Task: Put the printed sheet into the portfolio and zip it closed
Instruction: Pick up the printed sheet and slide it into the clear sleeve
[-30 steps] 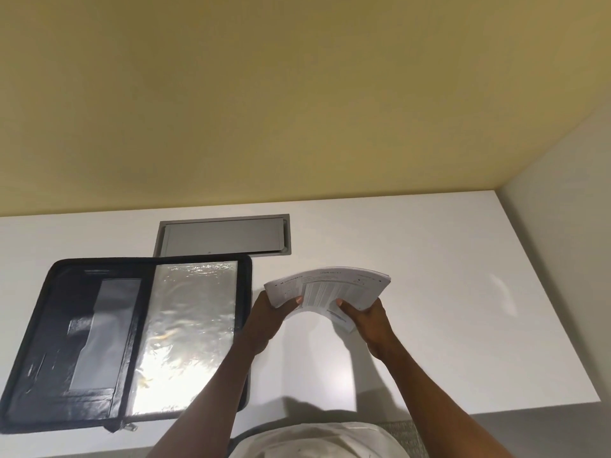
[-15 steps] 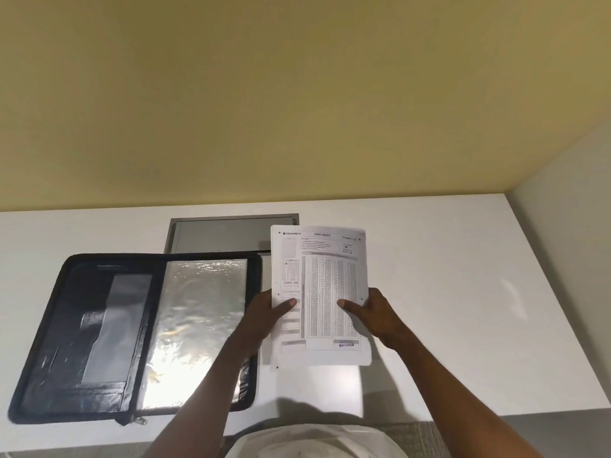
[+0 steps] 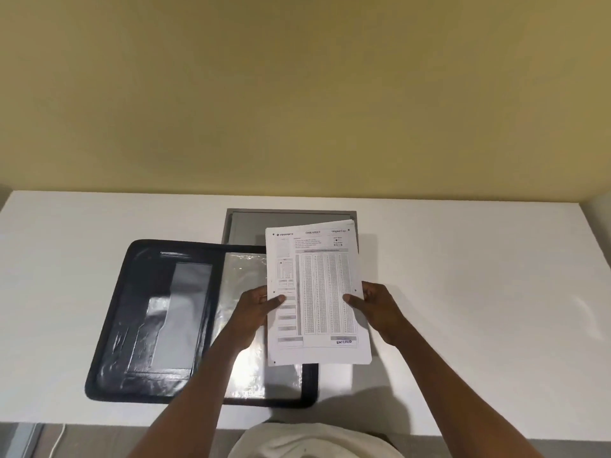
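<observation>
I hold the printed sheet (image 3: 317,292) upright and flat in front of me, a form with dense columns and a stamp reading ENTERED near its bottom. My left hand (image 3: 254,309) grips its left edge, thumb on the front. My right hand (image 3: 377,307) grips its right edge the same way. The black zip portfolio (image 3: 158,322) lies open on the white table (image 3: 479,309) to the left; its right half carries shiny clear sleeves (image 3: 244,276). The sheet hangs over the portfolio's right edge and hides part of it.
A grey recessed hatch (image 3: 244,226) sits in the table just behind the portfolio, partly hidden by the sheet. A yellow wall rises behind the table. The table's front edge runs close to my body, and a white cable (image 3: 58,439) hangs at lower left.
The sheet, bent over a second ago, now stands straight and flat. Both hands have carried it left, so it overlaps the portfolio's right edge. The camera view also shifted left.
</observation>
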Demonstrator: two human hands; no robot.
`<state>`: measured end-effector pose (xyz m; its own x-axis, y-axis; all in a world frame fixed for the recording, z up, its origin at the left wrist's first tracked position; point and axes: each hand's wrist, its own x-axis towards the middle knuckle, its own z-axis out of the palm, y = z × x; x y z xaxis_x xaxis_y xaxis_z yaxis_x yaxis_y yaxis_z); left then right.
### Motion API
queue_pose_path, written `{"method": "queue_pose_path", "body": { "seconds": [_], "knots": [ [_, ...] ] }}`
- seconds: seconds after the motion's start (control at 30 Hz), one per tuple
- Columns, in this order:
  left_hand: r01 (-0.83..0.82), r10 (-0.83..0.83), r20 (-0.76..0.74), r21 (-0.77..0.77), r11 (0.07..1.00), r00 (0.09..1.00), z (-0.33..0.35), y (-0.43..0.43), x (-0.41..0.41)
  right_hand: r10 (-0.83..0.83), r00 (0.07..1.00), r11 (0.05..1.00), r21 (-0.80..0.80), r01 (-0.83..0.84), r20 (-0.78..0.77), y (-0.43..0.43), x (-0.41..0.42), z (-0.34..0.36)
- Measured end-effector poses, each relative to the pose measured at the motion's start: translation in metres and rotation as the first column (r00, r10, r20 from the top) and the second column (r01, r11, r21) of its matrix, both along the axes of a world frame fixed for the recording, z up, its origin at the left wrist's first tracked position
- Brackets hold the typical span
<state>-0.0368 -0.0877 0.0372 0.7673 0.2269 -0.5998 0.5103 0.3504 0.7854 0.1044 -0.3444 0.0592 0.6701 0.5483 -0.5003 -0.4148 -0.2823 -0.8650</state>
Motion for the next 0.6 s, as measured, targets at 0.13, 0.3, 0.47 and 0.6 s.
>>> {"method": "queue_pose_path", "body": {
  "seconds": [0.13, 0.3, 0.47, 0.6],
  "knots": [
    [-0.139, 0.147, -0.059, 0.112, 0.984, 0.987, -0.019, 0.051, 0.003, -0.076, 0.997, 0.996, -0.049, 0.076, 0.007, 0.030, -0.005, -0.009],
    [0.028, 0.048, -0.086, 0.715, 0.699, 0.995, -0.055, 0.112, 0.022, -0.174, 0.985, 0.980, -0.091, 0.175, 0.020, 0.050, -0.006, -0.014],
    [0.332, -0.195, -0.278, 0.873, 0.357, 0.941, -0.077, 0.151, 0.043, -0.248, 0.968, 0.957, -0.143, 0.252, 0.048, 0.057, -0.007, -0.014],
    [0.335, -0.273, -0.276, 0.920, 0.203, 0.922, -0.080, 0.159, 0.050, -0.290, 0.954, 0.940, -0.161, 0.299, 0.078, 0.061, -0.006, -0.012]
  ]
}}
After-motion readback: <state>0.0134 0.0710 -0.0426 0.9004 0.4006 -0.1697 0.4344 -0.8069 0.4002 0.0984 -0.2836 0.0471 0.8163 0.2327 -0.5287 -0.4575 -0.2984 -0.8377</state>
